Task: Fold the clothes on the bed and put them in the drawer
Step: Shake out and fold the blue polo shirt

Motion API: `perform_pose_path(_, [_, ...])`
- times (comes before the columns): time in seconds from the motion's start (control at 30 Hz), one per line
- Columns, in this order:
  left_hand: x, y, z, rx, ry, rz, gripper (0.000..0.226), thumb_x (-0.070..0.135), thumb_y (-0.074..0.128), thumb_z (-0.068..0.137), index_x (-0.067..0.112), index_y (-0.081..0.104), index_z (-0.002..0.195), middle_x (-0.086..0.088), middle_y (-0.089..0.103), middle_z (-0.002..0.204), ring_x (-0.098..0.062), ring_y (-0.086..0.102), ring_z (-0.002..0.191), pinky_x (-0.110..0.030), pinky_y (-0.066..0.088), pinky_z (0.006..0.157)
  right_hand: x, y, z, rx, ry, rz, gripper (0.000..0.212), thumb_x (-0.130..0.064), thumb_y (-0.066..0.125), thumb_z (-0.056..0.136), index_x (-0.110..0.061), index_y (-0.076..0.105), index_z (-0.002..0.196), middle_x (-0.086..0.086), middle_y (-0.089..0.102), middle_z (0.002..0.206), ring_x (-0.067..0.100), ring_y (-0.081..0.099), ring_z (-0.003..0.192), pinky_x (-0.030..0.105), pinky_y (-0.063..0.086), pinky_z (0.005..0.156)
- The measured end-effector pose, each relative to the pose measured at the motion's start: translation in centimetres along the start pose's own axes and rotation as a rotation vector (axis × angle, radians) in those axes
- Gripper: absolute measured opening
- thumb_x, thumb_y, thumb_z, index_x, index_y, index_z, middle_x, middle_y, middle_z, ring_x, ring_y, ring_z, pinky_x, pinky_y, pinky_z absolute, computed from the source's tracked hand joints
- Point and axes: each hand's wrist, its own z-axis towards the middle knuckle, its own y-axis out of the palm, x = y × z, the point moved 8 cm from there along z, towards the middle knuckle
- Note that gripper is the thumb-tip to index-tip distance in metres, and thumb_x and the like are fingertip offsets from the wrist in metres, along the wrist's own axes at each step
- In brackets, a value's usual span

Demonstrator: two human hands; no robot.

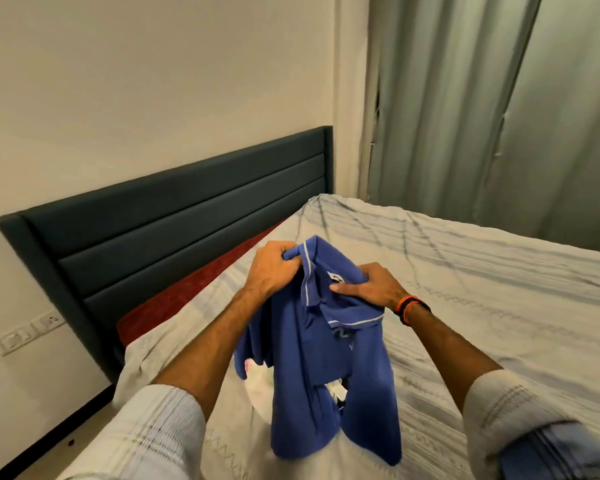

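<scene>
1. The blue shirt (329, 368) is hanging in the air above the near part of the bed (482, 289), held up by its collar end, with its long axis running from the collar at the far top down to the hem at the near bottom.
2. The left hand (274, 268) is gripping the collar's left side, its fingers (286, 259) curled tight on a bunch of cloth.
3. The right hand (371, 285) is holding the collar's right side just beside the neck label, thumb lying across the front and the other fingers tucked behind the fabric.
4. Both hands are sitting at the same height and close together, so neither is nearer; the body of the shirt is drooping crumpled below them. Spreading it flat probably calls for moving the hands apart toward the shoulders.
5. Under the hem, some pale clothes (260, 372) are lying on the bed.
6. The dark headboard (174, 216) is standing to the far left, curtains (499, 109) to the far right. No drawer is showing.
</scene>
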Motion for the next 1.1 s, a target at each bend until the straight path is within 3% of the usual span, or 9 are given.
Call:
perform_pose_path(0.13, [2.9,-0.8,-0.6,0.064,0.040,-0.093,0.037,0.017,0.057,0.086,0.018,0.034,0.057,0.005,0.034,0.052,-0.011,0.028,0.053,-0.029,0.026,0.051,0.7,0.5,-4.4,-0.110,0.062,0.151,0.053,-0.058,0.088,0.055,-0.021,0.077,0.091,-0.007,0.076,0.089,0.014,0.071,0.083,0.031,0.056,0.077])
perform_pose_path(0.37, [7.1,-1.2,-1.5,0.046,0.061,-0.234,0.044,0.022,0.061,0.090,0.020,0.041,0.051,0.011,0.041,0.048,-0.006,0.036,0.050,-0.019,0.030,0.047,1.5,0.4,-11.2,-0.153,0.076,0.224,0.033,-0.011,0.089,0.068,-0.012,0.077,0.099,0.006,0.076,0.102,0.021,0.071,0.099,0.038,0.056,0.091])
perform_pose_path(0.53, [8.5,-1.3,-2.0,-0.004,0.047,-0.210,0.043,0.020,0.060,0.092,0.020,0.041,0.053,0.006,0.042,0.052,-0.008,0.037,0.052,-0.022,0.031,0.049,1.2,-6.3,-14.5,0.077,0.056,0.286,0.030,-0.012,0.077,0.083,-0.002,0.070,0.111,0.013,0.074,0.106,0.029,0.070,0.101,0.039,0.057,0.090])
perform_pose_path(0.67, [9.1,-0.1,-2.3,-0.136,0.062,-0.143,0.046,0.017,0.064,0.090,0.020,0.040,0.050,0.007,0.039,0.048,-0.009,0.034,0.052,-0.025,0.030,0.051,0.5,-13.8,-16.9,0.259,0.026,0.239,0.028,-0.020,0.077,0.083,0.003,0.060,0.084,0.013,0.060,0.080,0.023,0.055,0.078,0.037,0.048,0.072])
perform_pose_path(0.77, [10.4,1.6,-2.5,-0.256,0.092,-0.170,0.049,0.022,0.072,0.086,0.021,0.040,0.048,0.011,0.037,0.044,-0.010,0.033,0.051,-0.026,0.029,0.054,-0.7,-18.2,-18.2,0.326,-0.039,0.154,0.044,-0.030,0.077,0.084,0.010,0.058,0.084,0.016,0.063,0.080,0.018,0.057,0.077,0.034,0.048,0.076])
perform_pose_path(0.87, [12.6,3.0,-2.6,-0.378,0.083,-0.218,0.046,0.021,0.077,0.083,0.020,0.047,0.048,0.010,0.044,0.047,-0.005,0.038,0.049,-0.023,0.032,0.055,-1.1,-22.0,-19.9,0.389,-0.068,0.052,0.027,-0.031,0.076,0.085,-0.005,0.069,0.083,0.010,0.071,0.087,0.013,0.064,0.082,0.036,0.050,0.086])
perform_pose_path(0.93, [14.7,4.1,-2.9,-0.461,0.085,-0.237,0.032,0.019,0.078,0.081,0.018,0.065,0.053,0.010,0.061,0.055,-0.003,0.054,0.056,-0.022,0.043,0.060,-0.8,-24.6,-21.3,0.403,-0.072,-0.027,0.020,-0.032,0.077,0.083,-0.013,0.072,0.080,0.000,0.072,0.084,0.012,0.065,0.081,0.032,0.051,0.086])
perform_pose_path(1.0, [17.0,5.7,-3.2,-0.547,0.076,-0.255,0.007,0.018,0.078,0.082,0.014,0.078,0.077,-0.002,0.075,0.079,-0.017,0.068,0.079,-0.031,0.056,0.075,0.0,-27.5,-23.0,0.419,-0.063,-0.097,0.017,-0.035,0.079,0.080,-0.019,0.073,0.077,-0.003,0.073,0.082,0.014,0.066,0.081,0.031,0.050,0.085])
perform_pose_path(1.1, [19.4,7.5,-3.7,-0.630,0.064,-0.290,0.013,0.016,0.074,0.085,0.007,0.078,0.093,-0.011,0.075,0.095,-0.030,0.069,0.094,-0.039,0.057,0.087,0.5,-30.8,-24.7,0.430,-0.056,-0.181,0.018,-0.042,0.084,0.070,-0.029,0.072,0.066,-0.007,0.071,0.073,0.016,0.066,0.075,0.029,0.051,0.075])
